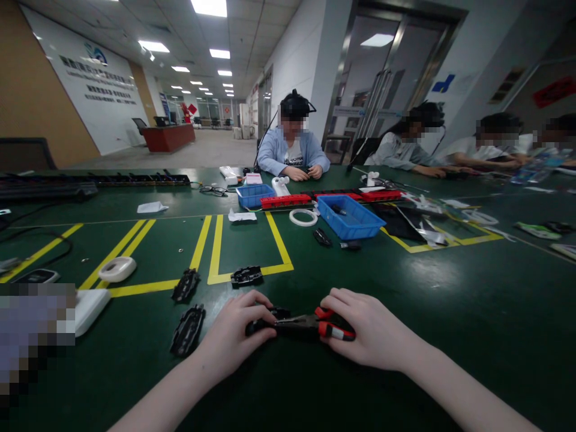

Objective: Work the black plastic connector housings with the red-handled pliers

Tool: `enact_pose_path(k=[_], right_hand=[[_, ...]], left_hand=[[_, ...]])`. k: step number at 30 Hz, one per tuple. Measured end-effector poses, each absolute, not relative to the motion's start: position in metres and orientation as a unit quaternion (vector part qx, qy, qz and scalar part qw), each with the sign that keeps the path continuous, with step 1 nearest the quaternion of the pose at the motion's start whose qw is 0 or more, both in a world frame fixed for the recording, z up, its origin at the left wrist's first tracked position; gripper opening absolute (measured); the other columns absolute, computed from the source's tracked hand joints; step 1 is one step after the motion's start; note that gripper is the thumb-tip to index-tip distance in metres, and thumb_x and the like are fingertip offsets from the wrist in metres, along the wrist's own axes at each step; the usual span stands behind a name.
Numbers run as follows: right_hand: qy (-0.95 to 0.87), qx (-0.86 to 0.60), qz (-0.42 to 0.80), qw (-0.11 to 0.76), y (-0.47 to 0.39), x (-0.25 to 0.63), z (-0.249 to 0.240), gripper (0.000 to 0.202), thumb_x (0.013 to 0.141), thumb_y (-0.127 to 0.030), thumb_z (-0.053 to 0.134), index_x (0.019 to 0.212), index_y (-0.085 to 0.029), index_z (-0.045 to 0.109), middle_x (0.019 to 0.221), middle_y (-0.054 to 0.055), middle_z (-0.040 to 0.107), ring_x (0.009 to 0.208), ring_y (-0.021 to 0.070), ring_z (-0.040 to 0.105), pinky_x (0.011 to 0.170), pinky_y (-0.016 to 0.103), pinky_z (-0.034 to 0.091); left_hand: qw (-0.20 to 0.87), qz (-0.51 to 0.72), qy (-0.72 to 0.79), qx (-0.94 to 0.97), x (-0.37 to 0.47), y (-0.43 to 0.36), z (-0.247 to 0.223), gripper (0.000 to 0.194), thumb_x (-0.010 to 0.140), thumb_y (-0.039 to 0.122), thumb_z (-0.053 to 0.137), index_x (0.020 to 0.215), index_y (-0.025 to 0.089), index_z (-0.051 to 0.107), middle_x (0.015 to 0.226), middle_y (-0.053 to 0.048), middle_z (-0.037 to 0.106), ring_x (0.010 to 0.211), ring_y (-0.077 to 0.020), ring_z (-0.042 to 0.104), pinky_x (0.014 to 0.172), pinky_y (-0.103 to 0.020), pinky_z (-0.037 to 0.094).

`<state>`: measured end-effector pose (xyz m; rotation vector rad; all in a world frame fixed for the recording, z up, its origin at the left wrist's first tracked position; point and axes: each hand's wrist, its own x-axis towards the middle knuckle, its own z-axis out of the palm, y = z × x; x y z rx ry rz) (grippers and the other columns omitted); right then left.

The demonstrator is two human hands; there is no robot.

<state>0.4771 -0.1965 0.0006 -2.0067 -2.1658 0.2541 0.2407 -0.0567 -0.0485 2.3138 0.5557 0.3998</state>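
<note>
My right hand point(369, 330) is closed round the red and black handles of a pair of pliers point(335, 331), whose jaws point left. My left hand point(243, 324) pinches a small black part point(255, 327) at the tips of the jaws; its fingers hide some of that part. To the left of my left hand lie black plastic shells, one near my wrist point(188, 330) and one farther back point(186, 285). Another black shell point(246, 276) rests just beyond my left fingers, by the yellow tape.
Farther back stand a large blue bin point(351, 227) and a smaller blue bin point(252, 196), with red strips point(285, 201) and a white ring point(303, 217) nearby. A white device point(92, 309) lies left. A person point(292, 141) sits opposite; others sit at the right.
</note>
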Motion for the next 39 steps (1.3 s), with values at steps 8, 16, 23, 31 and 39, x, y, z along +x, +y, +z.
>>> enact_pose_path(k=[8, 16, 23, 31, 39], right_hand=[[-0.726, -0.675, 0.091, 0.100, -0.1970, 0.4781, -0.0001, 0.025, 0.080, -0.029, 0.066, 0.103, -0.020, 0.061, 0.099, 0.005, 0.062, 0.085, 0.0200, 0.060, 0.073, 0.035, 0.050], [-0.713, -0.686, 0.118, 0.087, -0.1975, 0.4750, 0.0000, 0.027, 0.081, -0.032, 0.064, 0.105, -0.020, 0.061, 0.101, 0.006, 0.062, 0.087, 0.0214, 0.060, 0.074, 0.038, 0.050], [-0.710, -0.688, 0.124, 0.083, -0.1962, 0.4711, 0.0001, 0.026, 0.082, -0.033, 0.063, 0.105, -0.020, 0.061, 0.101, 0.006, 0.062, 0.087, 0.0219, 0.060, 0.073, 0.037, 0.050], [-0.705, -0.689, 0.139, 0.093, -0.1966, 0.4740, 0.0004, 0.025, 0.082, -0.034, 0.064, 0.104, -0.022, 0.061, 0.100, 0.004, 0.061, 0.086, 0.0201, 0.059, 0.072, 0.035, 0.050], [-0.705, -0.687, 0.146, 0.102, -0.1959, 0.4757, 0.0002, 0.023, 0.081, -0.033, 0.064, 0.101, -0.022, 0.061, 0.098, 0.003, 0.061, 0.084, 0.0189, 0.059, 0.070, 0.033, 0.049]], left_hand=[[0.357, 0.153, 0.209, 0.898, 0.2397, -0.0551, -0.0496, 0.011, 0.089, 0.025, 0.065, 0.098, 0.028, 0.072, 0.119, -0.003, 0.059, 0.109, -0.0248, 0.055, 0.100, -0.046, 0.042], [0.358, 0.150, 0.209, 0.897, 0.2408, -0.0538, -0.0513, 0.009, 0.088, 0.024, 0.067, 0.095, 0.027, 0.072, 0.118, -0.003, 0.059, 0.109, -0.0246, 0.055, 0.099, -0.043, 0.042], [0.367, 0.153, 0.202, 0.895, 0.2409, -0.0510, -0.0536, 0.009, 0.087, 0.025, 0.068, 0.095, 0.026, 0.072, 0.117, -0.002, 0.059, 0.109, -0.0244, 0.055, 0.097, -0.042, 0.041], [0.380, 0.154, 0.215, 0.886, 0.2415, -0.0531, -0.0515, 0.010, 0.087, 0.024, 0.068, 0.095, 0.028, 0.073, 0.117, -0.002, 0.060, 0.110, -0.0240, 0.055, 0.098, -0.042, 0.041], [0.378, 0.156, 0.216, 0.887, 0.2414, -0.0531, -0.0510, 0.010, 0.087, 0.025, 0.067, 0.095, 0.028, 0.073, 0.117, -0.002, 0.060, 0.110, -0.0242, 0.055, 0.098, -0.042, 0.041]])
